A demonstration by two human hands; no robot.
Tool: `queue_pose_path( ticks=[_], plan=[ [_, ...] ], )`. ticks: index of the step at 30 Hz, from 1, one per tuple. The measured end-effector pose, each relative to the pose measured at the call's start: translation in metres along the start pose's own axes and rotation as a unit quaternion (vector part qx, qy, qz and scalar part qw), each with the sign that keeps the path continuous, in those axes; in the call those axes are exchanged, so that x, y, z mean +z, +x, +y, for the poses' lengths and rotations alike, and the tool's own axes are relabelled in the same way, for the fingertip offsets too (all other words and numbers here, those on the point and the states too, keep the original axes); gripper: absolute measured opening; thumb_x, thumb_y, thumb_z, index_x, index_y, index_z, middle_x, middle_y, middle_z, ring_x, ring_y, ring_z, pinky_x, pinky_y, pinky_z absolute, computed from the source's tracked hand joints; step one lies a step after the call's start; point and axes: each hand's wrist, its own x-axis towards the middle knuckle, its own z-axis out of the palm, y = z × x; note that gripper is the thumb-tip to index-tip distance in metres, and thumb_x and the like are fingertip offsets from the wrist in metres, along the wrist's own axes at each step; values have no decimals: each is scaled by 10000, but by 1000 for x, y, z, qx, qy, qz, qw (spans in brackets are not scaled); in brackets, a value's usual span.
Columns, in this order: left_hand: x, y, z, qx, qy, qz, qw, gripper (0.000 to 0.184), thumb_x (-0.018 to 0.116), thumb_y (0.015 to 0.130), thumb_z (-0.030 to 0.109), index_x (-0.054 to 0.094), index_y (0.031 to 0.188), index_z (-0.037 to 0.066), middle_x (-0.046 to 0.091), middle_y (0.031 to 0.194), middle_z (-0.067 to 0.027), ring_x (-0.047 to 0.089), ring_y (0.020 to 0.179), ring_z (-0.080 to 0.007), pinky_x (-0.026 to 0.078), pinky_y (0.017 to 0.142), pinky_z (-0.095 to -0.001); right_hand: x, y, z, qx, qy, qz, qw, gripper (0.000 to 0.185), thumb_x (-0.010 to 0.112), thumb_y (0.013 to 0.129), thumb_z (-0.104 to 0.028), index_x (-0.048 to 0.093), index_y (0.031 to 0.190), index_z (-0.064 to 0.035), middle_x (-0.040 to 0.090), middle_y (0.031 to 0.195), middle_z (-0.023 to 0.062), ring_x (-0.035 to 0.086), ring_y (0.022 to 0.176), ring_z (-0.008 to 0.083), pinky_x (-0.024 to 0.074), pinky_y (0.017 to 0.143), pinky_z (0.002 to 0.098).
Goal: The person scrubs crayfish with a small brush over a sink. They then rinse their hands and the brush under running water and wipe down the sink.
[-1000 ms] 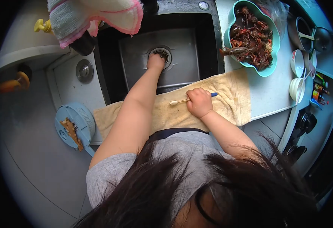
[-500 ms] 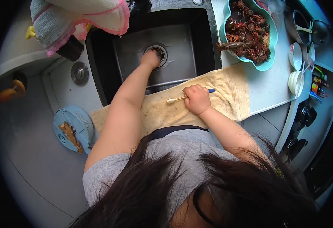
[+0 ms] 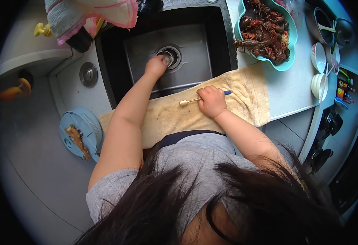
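Observation:
My left hand (image 3: 156, 66) reaches into the dark sink (image 3: 191, 76), its fingers closed on the rim of a round sink strainer (image 3: 169, 59) over the drain (image 3: 178, 64). How far the strainer is lifted I cannot tell. My right hand (image 3: 212, 102) rests on a yellowish towel (image 3: 244, 87) along the sink's front edge. Its fingers wrap around a slim toothbrush (image 3: 190, 101) with a pale head pointing left and a blue end sticking out on the right.
Crayfish (image 3: 264, 34) fill a turquoise basin (image 3: 290, 57) right of the sink. Bowls (image 3: 318, 86) and a pan (image 3: 325, 30) stand farther right. A metal drain cover (image 3: 88, 74) lies left of the sink, above a blue perforated container (image 3: 90, 122). A pink-edged cloth (image 3: 105, 12) hangs at upper left.
My left hand has drawn back slightly from the drain, and the strainer's rim now shows at its fingers. My right hand keeps its grip on the toothbrush. The view has shifted a little.

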Motion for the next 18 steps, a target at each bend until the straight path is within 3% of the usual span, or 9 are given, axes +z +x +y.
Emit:
queue_pose_path(
  ticks=[3,6,7,8,10,14,16,18],
  plan=[
    [-14,-2,-11,-27,22,44,998,251,472,794,255,593,908,67,576,943,-175,553,877,-340,444,773,-414,1,-1,0,2,1,3,1000,95,557,635,-108,561,726,-137,514,672,19,521,695,210,365,612,355],
    [-23,-3,-26,-50,56,24,997,270,492,785,273,596,914,59,576,933,-167,548,898,-332,440,782,-406,1,-2,0,6,-2,-12,1000,114,561,624,-122,558,737,-134,521,693,18,517,726,210,374,629,361],
    [-28,0,-29,-78,69,-28,994,336,560,750,323,584,950,55,529,1051,-165,523,965,-319,433,811,-399,2,-2,0,6,-1,-8,1000,111,561,623,-122,558,734,-134,521,692,18,517,726,210,374,629,361],
    [-30,0,-29,-78,69,-28,994,336,560,750,323,584,950,55,529,1051,-165,523,965,-319,433,811,-399,2,-1,1,6,0,-4,1000,109,561,623,-121,558,731,-133,520,691,18,517,726,210,373,628,361],
    [-40,-6,-20,-77,155,13,985,478,656,681,334,524,1039,47,450,1152,-186,495,1011,-337,428,841,-388,2,-1,1,6,-3,-7,1000,108,560,623,-121,558,730,-133,521,691,18,517,725,210,373,625,360],
    [-41,-2,-10,-92,193,71,974,679,714,627,315,409,1184,74,381,1216,-180,455,1069,-354,421,870,-384,1,0,-1,11,-5,-14,1000,108,559,624,-120,560,731,-133,523,691,18,517,725,208,374,626,357],
    [-40,7,-10,-131,167,-34,977,788,726,616,285,314,1258,87,411,1185,-182,460,1067,-363,424,873,-376,0,0,-1,12,-6,-14,1000,109,559,624,-120,561,732,-133,523,692,18,518,726,207,374,628,358],
    [-39,15,-12,-139,158,-55,976,783,727,613,285,323,1252,86,413,1182,-174,467,1058,-354,427,868,-377,0,1,-2,14,-9,-14,1000,109,559,624,-121,561,732,-133,524,692,18,518,727,207,375,630,358]
  ],
)
